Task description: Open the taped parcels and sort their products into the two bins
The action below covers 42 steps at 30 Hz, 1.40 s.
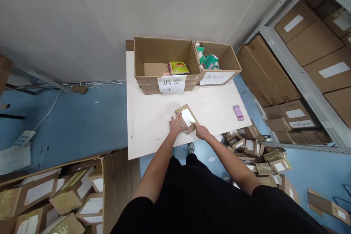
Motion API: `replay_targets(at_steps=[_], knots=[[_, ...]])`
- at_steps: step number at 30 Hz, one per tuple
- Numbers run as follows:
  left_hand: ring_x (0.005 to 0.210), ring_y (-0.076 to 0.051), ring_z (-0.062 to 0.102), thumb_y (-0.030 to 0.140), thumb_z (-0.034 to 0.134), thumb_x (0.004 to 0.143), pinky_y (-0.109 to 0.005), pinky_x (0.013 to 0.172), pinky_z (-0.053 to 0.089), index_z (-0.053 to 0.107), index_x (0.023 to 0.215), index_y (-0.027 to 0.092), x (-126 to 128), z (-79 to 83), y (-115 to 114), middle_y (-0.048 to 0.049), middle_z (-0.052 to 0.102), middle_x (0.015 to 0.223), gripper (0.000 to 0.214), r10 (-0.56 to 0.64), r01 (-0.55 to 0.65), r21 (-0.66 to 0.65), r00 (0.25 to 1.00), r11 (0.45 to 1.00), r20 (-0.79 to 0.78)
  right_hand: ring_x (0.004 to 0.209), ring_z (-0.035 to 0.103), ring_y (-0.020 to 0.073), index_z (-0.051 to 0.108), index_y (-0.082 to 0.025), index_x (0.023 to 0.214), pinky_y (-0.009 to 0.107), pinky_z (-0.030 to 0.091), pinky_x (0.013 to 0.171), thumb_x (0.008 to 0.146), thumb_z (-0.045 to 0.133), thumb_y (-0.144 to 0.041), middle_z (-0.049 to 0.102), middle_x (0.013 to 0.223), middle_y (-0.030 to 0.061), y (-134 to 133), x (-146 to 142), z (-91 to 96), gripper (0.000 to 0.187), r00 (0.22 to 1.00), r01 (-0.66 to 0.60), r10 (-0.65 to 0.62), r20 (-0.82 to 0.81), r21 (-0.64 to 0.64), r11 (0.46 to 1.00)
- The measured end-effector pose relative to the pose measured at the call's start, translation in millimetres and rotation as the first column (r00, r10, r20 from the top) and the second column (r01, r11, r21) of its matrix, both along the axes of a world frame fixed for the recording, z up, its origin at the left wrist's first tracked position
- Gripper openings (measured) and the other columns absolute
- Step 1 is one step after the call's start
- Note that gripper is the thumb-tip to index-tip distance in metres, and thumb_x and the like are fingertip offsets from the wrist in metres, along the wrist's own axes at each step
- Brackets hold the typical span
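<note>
A small cardboard parcel (188, 116) with a white label and shiny tape lies tilted on the white table (153, 124). My left hand (176, 124) grips its left side, thumb and fingers pressed against the cardboard and label edge. At the parcel's near right corner, my right hand (201, 131) is closed around a small yellow cutter-like tool (193, 125). Its tip meets the parcel near the label's lower end; most of the tool is hidden by my fingers.
Behind the parcel stand a large open carton (148, 84) holding bright packets and a smaller carton (233, 58) with green boxes. A pixelated purple object (238, 113) lies at the right. Parcels fill a big box (117, 175) at lower left and lie heaped (263, 168) at right beside shelving (298, 65).
</note>
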<state>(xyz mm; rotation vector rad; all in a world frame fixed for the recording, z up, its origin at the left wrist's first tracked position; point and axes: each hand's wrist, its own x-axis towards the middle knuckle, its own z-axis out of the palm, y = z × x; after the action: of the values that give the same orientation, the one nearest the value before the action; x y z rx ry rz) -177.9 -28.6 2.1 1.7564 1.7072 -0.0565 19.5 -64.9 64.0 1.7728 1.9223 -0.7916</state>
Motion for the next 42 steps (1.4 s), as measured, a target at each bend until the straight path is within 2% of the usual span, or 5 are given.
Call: replay_targets(at_steps=[8,13,24,35,42], knots=[[0.148,-0.048,0.033,0.077,0.077,0.072,-0.055,0.114,0.041,0.018,0.171,0.041,13,6.9,-4,-0.0009,0.010,0.182,0.121,0.018,-0.018,0.001,0.999,1.000,-0.045,0.087,0.077,0.0309,0.041,-0.031,0.165,0.034,0.054,0.072,0.084,0.064,-0.008,0.078,0.108,0.0147,-28,48,29.1,0.087,0.999,-0.040,0.038,-0.018,-0.117,0.992],[0.142,-0.045,0.042,0.080,0.069,0.079,-0.053,0.110,0.045,0.021,0.172,0.031,52,8.8,-10,-0.0100,0.011,0.181,0.115,0.096,-0.094,0.017,0.988,0.995,-0.121,0.096,0.075,0.0300,0.032,-0.028,0.169,0.034,0.051,0.081,0.103,0.049,-0.023,0.078,0.108,0.0136,-6,88,37.7,0.068,0.992,0.060,-0.045,-0.115,0.131,0.990],[0.144,-0.042,0.044,0.086,0.058,0.082,-0.050,0.110,0.046,0.018,0.171,0.017,121,3.9,-4,-0.0233,0.020,0.176,0.120,0.185,-0.206,-0.028,0.927,0.978,-0.327,0.076,0.073,0.0187,0.035,-0.026,0.166,0.031,0.057,0.084,0.104,0.045,-0.024,0.077,0.100,0.0029,45,120,-2.9,0.063,0.800,0.310,-0.235,-0.552,0.045,0.950],[0.135,-0.040,0.059,0.086,0.057,0.082,-0.045,0.103,0.055,0.022,0.171,0.015,129,10.6,5,-0.0253,0.021,0.175,0.118,0.184,-0.228,-0.074,0.907,0.971,-0.380,0.062,0.067,0.0174,0.041,-0.024,0.163,0.030,0.059,0.073,0.102,0.050,-0.029,0.073,0.084,-0.0003,34,154,-17.2,0.062,0.663,0.404,-0.322,-0.676,-0.039,0.914],[0.135,-0.043,0.056,0.085,0.048,0.090,-0.046,0.099,0.055,0.044,0.158,0.004,155,7.5,-10,-0.0324,0.049,0.154,0.105,0.277,-0.288,0.047,0.846,0.957,-0.455,0.044,0.057,0.0082,0.046,-0.027,0.156,0.025,0.058,0.062,0.100,0.049,-0.023,0.075,0.102,-0.0009,24,171,-35.1,0.055,0.538,0.545,-0.502,-0.677,-0.176,0.820]])
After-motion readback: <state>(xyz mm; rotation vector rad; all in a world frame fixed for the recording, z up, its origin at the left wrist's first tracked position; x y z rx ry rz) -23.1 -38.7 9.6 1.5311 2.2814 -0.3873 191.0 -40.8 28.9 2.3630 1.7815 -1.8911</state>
